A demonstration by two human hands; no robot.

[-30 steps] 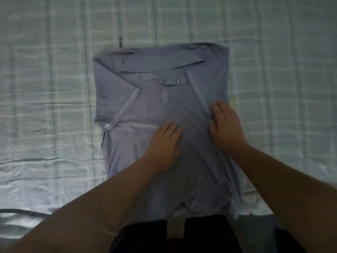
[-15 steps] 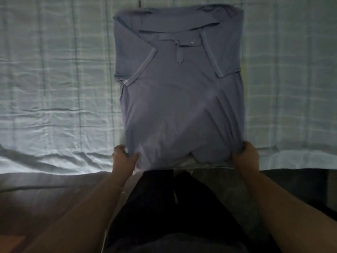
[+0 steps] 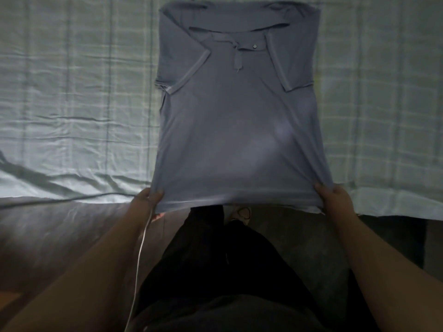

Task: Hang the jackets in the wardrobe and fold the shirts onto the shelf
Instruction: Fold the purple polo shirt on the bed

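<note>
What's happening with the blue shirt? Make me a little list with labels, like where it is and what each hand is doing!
thing: blue-grey polo shirt
where: spread flat on a pale checked bed sheet, collar at the far end
sleeves: both folded inward on top
left hand: grips the shirt's near left corner
right hand: grips the shirt's near right corner
fold: bottom half not yet folded up
also there: thin white cable hanging beside the left arm

bed [image 3: 72, 92] | cover: pale checked, wrinkled | on it: 1 blue polo shirt [image 3: 235, 116], sleeves folded in
</note>
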